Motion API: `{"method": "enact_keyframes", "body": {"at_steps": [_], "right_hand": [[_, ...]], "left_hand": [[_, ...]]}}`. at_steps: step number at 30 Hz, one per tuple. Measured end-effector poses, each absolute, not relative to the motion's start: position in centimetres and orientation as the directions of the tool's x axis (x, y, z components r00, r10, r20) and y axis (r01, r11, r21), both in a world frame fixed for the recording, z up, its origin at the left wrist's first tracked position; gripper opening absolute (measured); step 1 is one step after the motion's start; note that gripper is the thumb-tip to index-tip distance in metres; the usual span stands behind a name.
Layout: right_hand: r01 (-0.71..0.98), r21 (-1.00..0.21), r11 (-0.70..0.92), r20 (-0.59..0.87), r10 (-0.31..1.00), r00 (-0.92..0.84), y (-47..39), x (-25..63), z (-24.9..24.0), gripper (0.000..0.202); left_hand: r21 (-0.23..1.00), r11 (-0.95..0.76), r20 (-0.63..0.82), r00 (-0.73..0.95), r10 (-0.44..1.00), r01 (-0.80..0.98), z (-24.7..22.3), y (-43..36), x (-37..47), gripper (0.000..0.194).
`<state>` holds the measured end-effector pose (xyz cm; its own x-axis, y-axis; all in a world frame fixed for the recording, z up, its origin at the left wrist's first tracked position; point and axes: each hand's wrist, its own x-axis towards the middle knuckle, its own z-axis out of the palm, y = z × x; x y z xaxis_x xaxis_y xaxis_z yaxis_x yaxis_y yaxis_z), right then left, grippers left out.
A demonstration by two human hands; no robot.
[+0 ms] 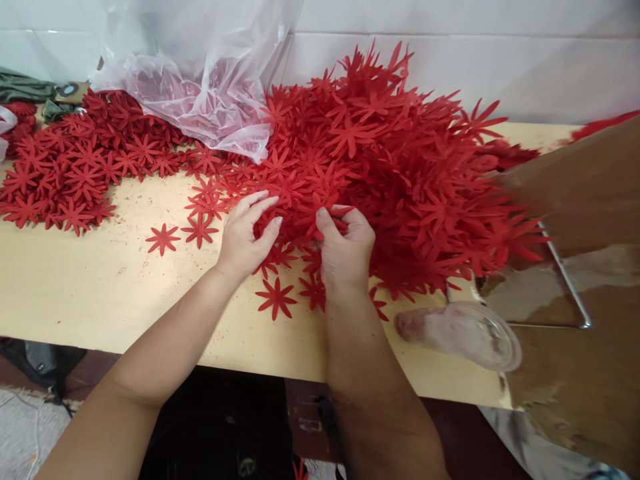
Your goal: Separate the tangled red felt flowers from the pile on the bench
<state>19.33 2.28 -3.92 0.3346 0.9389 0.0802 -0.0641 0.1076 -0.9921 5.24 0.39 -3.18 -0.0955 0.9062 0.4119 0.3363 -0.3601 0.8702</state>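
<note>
A big heap of red flower-shaped cutouts [425, 173], each with several narrow petals, rises at the middle and right of the table. My right hand [346, 243] is at the heap's near edge, its thumb pressed on a red petal cutout held against curled fingers. To its left, my left hand [250, 233] rests over the edge of the heap with fingers spread and nothing visibly gripped. One loose cutout [275, 298] lies flat just below the hands, and another cutout [163, 239] lies to the left of them.
A second pile of red cutouts [65, 167] covers the table's far left. Behind stands a clear plastic bag [200, 87] against the tiled wall. A clear plastic cup [460, 333] lies on its side at the front right, beside brown cardboard [575, 373] and a metal bar [565, 277].
</note>
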Motion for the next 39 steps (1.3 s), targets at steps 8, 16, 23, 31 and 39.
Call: {"method": "enact_keyframes", "body": {"at_steps": [8,16,23,31,39], "right_hand": [[-0.181,-0.974,0.139,0.138,0.99,0.016,1.6,18.6,-3.1,0.034],[-0.163,-0.982,0.093,0.067,0.985,0.16,2.3,18.9,-3.7,0.03],[-0.206,-0.975,0.078,0.019,0.961,0.274,2.4,19.3,-3.3,0.029],[-0.118,-0.975,0.187,0.146,0.946,0.291,2.8,19.3,-4.4,0.035],[-0.038,-0.972,0.23,0.215,0.949,0.232,2.5,19.1,-4.3,0.028]], "left_hand": [[0.982,-0.129,0.134,0.025,0.991,-0.135,-3.6,0.3,6.8,0.041],[0.971,-0.029,0.011,-0.078,0.997,-0.235,-3.8,1.0,6.5,0.024],[0.941,0.024,-0.043,-0.049,0.998,-0.338,-4.0,1.4,6.2,0.036],[0.956,0.097,-0.117,-0.056,0.992,-0.276,-3.6,1.3,6.0,0.015],[0.957,0.027,-0.054,-0.088,0.995,-0.289,-3.4,1.1,6.0,0.028]]}}
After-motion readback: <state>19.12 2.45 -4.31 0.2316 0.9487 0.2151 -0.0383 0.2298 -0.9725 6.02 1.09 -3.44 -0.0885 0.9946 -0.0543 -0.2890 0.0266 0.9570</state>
